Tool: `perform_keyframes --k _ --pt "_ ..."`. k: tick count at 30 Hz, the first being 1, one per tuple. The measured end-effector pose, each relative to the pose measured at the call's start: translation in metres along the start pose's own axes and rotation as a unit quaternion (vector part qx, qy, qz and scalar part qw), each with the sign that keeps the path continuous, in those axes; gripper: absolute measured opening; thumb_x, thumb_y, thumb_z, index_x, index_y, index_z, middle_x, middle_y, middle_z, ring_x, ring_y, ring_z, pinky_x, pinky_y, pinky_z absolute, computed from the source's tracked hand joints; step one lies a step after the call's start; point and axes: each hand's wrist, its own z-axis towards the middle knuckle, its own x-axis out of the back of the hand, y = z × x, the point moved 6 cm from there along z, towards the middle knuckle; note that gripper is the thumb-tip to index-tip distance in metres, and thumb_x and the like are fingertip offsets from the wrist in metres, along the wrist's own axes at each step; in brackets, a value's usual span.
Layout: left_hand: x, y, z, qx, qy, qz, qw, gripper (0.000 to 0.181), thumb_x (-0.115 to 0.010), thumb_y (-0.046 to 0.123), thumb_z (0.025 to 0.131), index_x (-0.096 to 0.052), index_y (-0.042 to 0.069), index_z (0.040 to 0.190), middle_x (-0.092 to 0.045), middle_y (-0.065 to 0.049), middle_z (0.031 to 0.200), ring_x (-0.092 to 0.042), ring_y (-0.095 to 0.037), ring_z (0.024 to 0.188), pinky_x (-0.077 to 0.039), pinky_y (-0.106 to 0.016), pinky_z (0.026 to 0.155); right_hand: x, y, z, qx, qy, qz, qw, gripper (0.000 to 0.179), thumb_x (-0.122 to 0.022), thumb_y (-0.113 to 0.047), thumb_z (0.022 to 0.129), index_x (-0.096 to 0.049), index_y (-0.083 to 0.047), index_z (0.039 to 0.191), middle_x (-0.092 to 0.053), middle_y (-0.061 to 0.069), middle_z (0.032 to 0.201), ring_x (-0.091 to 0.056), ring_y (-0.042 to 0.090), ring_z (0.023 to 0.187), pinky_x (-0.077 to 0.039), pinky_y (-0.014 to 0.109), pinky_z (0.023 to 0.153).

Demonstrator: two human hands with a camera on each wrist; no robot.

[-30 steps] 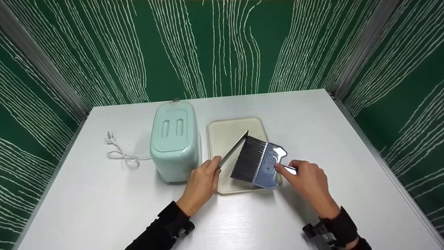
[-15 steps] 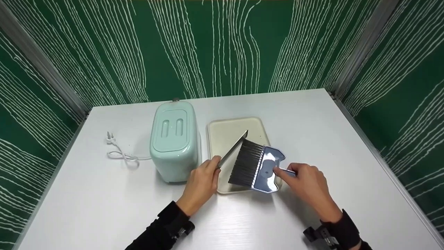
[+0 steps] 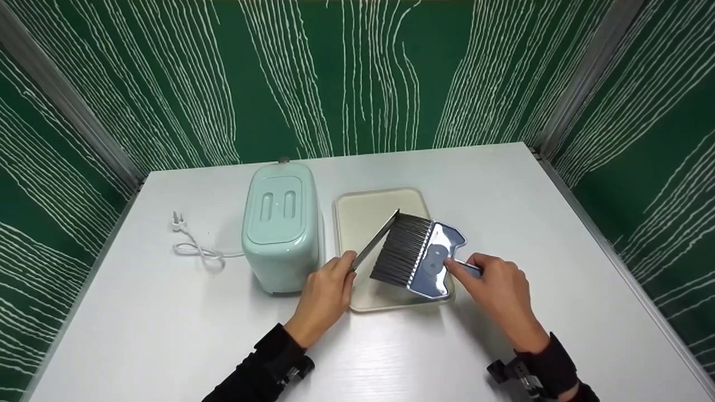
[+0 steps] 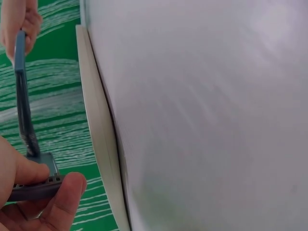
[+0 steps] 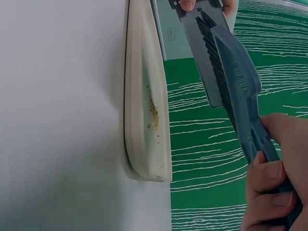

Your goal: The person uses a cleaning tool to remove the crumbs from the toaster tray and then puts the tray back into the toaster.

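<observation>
My left hand (image 3: pixel 327 296) pinches one end of a toaster crumb tray (image 5: pixel 204 72), a thin grey metal plate that stands tilted on edge. My right hand (image 3: pixel 500 287) grips the handle of a wide blue brush (image 3: pixel 435 257), thumb along the top. Its dark bristles (image 3: pixel 401 248) lie against the face of the crumb tray. Both are held above a cream rectangular tray (image 3: pixel 366 209) on the table. Brown crumbs (image 5: pixel 154 115) lie in the cream tray, seen in the right wrist view. In the left wrist view, thumb and fingers pinch the tray's dark end (image 4: pixel 41 188).
A mint-green toaster (image 3: pixel 279 218) with a lid on top stands just left of the cream tray. Its white cord and plug (image 3: pixel 195 245) lie farther left on the white table (image 3: pixel 558 234). Green walls (image 3: pixel 357 72) with white lines enclose the back and sides.
The brush first slid toward me along the crumb tray, then back away from me and slightly right. My left hand and the crumb tray stayed still.
</observation>
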Motion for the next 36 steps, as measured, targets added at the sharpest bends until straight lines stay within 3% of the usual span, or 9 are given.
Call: perform_keyframes --k 6,22,27,31,34,36 --pt "0.0 0.001 -0.001 -0.003 0.001 0.002 1.0 0.028 -0.072 0.006 0.101 -0.063 0.013 0.127 -0.069 -0.003 0.087 -0.073 -0.023 0.07 -0.06 -0.036 0.058 -0.007 0.007 0.004 -0.003 -0.006 -0.015 0.9999 0.051 -0.075 -0.06 0.095 -0.06 -0.02 0.066 -0.043 -0.007 0.057 -0.047 0.018 0.058 -0.031 0.031 0.052" --pt "0.003 0.004 0.001 -0.024 0.019 0.04 0.9987 0.029 -0.074 0.005 0.099 -0.063 0.014 0.125 -0.067 -0.004 0.085 -0.074 -0.026 0.069 -0.062 -0.036 0.058 -0.003 0.009 -0.003 -0.028 -0.079 -0.014 0.9964 0.057 -0.072 -0.068 0.093 -0.058 -0.02 0.066 -0.043 -0.008 0.059 -0.045 0.015 0.06 -0.03 0.03 0.054" --pt "0.003 -0.001 0.003 0.007 0.005 -0.014 0.9999 0.028 -0.073 0.007 0.101 -0.063 0.013 0.127 -0.073 -0.006 0.092 -0.077 -0.027 0.079 -0.064 -0.041 0.065 0.008 0.012 -0.003 -0.025 -0.068 -0.005 0.9974 0.057 -0.072 -0.067 0.094 -0.061 -0.018 0.069 -0.045 -0.007 0.059 -0.046 0.016 0.059 -0.031 0.029 0.054" --pt "0.005 -0.006 0.006 0.045 -0.008 -0.076 0.9961 0.029 -0.074 0.008 0.1 -0.063 0.011 0.127 -0.075 -0.009 0.093 -0.074 -0.025 0.083 -0.061 -0.041 0.069 0.018 0.021 0.0 -0.027 -0.046 0.002 0.9986 0.055 -0.072 -0.065 0.095 -0.063 -0.017 0.07 -0.046 -0.007 0.06 -0.047 0.016 0.059 -0.032 0.03 0.053" --pt "0.003 -0.012 0.006 0.086 -0.032 -0.154 0.9837 0.03 -0.074 0.008 0.1 -0.063 0.011 0.127 -0.074 -0.01 0.09 -0.07 -0.017 0.074 -0.059 -0.032 0.064 0.024 0.03 0.003 -0.032 -0.03 0.008 0.999 0.053 -0.072 -0.062 0.097 -0.063 -0.016 0.072 -0.046 -0.006 0.061 -0.048 0.017 0.06 -0.031 0.031 0.054" --pt "0.0 -0.016 0.006 0.12 -0.051 -0.221 0.9664 0.031 -0.074 0.007 0.101 -0.062 0.012 0.128 -0.073 -0.01 0.088 -0.069 -0.012 0.066 -0.06 -0.029 0.059 0.026 0.036 0.007 -0.037 -0.023 0.013 0.999 0.052 -0.07 -0.06 0.1 -0.064 -0.014 0.075 -0.047 -0.005 0.063 -0.049 0.018 0.063 -0.032 0.031 0.056"
